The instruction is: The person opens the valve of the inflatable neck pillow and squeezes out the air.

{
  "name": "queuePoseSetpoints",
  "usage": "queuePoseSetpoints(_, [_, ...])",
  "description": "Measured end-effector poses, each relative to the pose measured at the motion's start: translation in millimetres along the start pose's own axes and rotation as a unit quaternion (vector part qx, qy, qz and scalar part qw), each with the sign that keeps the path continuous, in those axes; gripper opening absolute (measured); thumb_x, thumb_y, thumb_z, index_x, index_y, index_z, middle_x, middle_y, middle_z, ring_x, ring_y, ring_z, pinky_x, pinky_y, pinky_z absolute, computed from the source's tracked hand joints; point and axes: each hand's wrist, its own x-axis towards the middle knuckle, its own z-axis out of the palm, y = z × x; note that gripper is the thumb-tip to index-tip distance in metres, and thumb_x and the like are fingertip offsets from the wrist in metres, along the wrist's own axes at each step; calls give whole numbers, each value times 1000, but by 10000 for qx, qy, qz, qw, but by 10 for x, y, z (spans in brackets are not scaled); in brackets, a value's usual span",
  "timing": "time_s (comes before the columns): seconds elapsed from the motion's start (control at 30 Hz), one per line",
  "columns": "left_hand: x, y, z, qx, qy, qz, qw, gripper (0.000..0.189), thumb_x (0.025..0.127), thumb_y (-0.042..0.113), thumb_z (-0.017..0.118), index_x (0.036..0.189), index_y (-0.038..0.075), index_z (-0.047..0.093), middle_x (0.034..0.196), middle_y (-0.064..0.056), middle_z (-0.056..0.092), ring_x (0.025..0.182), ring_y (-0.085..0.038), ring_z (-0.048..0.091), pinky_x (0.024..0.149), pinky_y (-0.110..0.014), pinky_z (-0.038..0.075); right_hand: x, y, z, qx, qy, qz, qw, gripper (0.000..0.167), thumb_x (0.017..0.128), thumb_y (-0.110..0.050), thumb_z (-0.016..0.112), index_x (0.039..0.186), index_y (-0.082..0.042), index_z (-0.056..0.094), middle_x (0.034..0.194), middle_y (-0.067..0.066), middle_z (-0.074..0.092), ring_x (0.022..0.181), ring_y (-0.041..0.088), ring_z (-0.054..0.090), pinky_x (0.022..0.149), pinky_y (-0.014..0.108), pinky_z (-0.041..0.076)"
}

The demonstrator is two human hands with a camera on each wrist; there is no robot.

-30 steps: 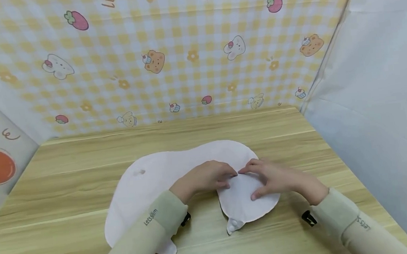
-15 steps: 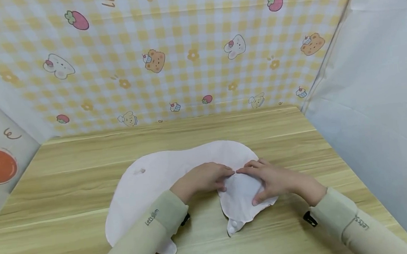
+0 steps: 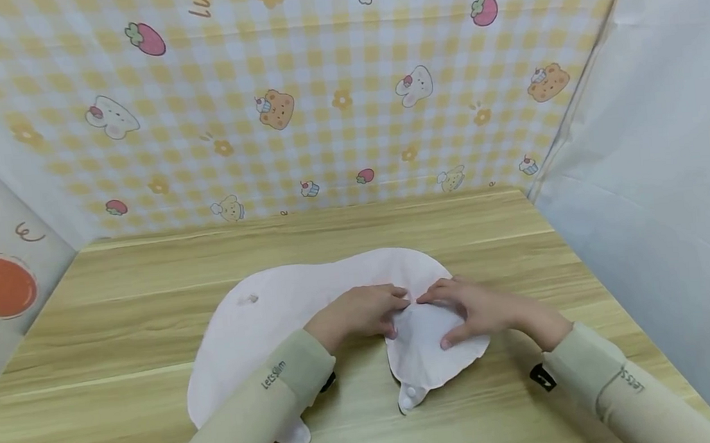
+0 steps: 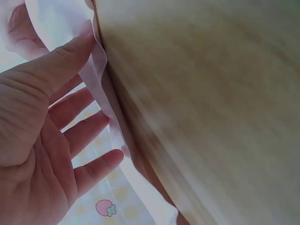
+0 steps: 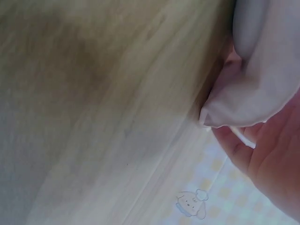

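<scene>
A pale pink U-shaped cloth [image 3: 262, 312] lies on the table, with a rounded tab [image 3: 294, 435] at its left end and a snap tab [image 3: 408, 398] at its right end. Both hands are on the right arm of it, fingertips close together at a pinched crease. The left hand [image 3: 362, 311] grips the inner edge; in the left wrist view its thumb lies on the cloth, other fingers spread behind. From the outer side the right hand [image 3: 477, 307] holds it, thumb on top and index finger at the crease. In the right wrist view, folded cloth [image 5: 262, 89] covers part of its fingers.
The wood-grain table [image 3: 122, 288] ends at a yellow checked backdrop [image 3: 330, 63] with cartoon prints. A white sheet [image 3: 666, 120] hangs along the right side, and a printed panel [image 3: 3, 360] stands at the left. Black wrist straps show under both sleeves.
The cloth near the right thumb puckered, and its lower edge is now wavy. Both hands stay at the crease with small finger shifts. The head view has tilted slightly.
</scene>
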Motion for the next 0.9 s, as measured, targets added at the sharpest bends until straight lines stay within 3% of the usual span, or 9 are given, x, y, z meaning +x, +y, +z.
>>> queuePoseSetpoints(0.07, [12, 5, 3, 22, -45, -30, 10000, 56, 88, 26, 76, 140, 15, 59, 152, -1, 50, 140, -17, 47, 111, -36, 45, -6, 19, -27, 287, 154, -137, 9994, 58, 83, -39, 79, 130, -11, 62, 126, 1, 62, 117, 22, 56, 101, 43, 46])
queuePoseSetpoints(0.2, [32, 4, 4, 21, -109, -73, 9999, 55, 89, 26, 76, 140, 16, 59, 153, 0, 48, 141, -17, 45, 111, -37, 44, 5, 44, -78, 655, 604, -212, 9958, 29, 91, -24, 73, 116, -9, 69, 113, 2, 69, 102, 18, 62, 87, 33, 52])
queuePoseSetpoints(0.33, [45, -5, 3, 14, -110, -62, 9999, 56, 89, 27, 76, 140, 16, 58, 153, 0, 48, 141, -17, 46, 112, -38, 44, 40, 32, -110, 645, 888, -60, 9939, 13, 96, -15, 66, 107, -11, 71, 102, 0, 71, 88, 10, 62, 75, 27, 54])
queuePoseSetpoints(0.47, [50, -13, -4, 22, -89, -21, 10000, 56, 87, 29, 77, 140, 18, 59, 153, 0, 49, 143, -17, 44, 111, -39, 45, 55, -18, -80, 439, 637, 148, 9969, 20, 93, -29, 70, 109, -16, 71, 100, -6, 66, 85, 6, 58, 74, 26, 52])
queuePoseSetpoints(0.67, [33, -58, -53, 211, -239, -204, 9993, 51, 90, 32, 72, 139, 23, 60, 155, 0, 46, 145, -20, 41, 108, -45, 47, 54, -74, 19, 266, 463, 189, 9984, 40, 86, -40, 76, 119, -18, 68, 109, -3, 59, 87, 11, 49, 74, 24, 44])
queuePoseSetpoints(0.77, [59, -115, -132, -123, -131, -172, 9997, 44, 93, 26, 70, 136, 19, 62, 153, -1, 48, 143, -20, 43, 113, -42, 43, 38, -68, 47, 136, 489, 210, 9985, 43, 86, -40, 77, 122, -19, 67, 115, -1, 60, 92, 13, 49, 79, 25, 43])
queuePoseSetpoints(0.9, [170, -203, -216, -900, 108, 70, 9959, 43, 90, 20, 74, 131, 12, 65, 149, -4, 53, 139, -22, 48, 118, -37, 36, 23, -35, 66, 84, 446, 286, 9986, 45, 87, -41, 75, 126, -20, 65, 122, -1, 60, 108, 17, 53, 91, 34, 46])
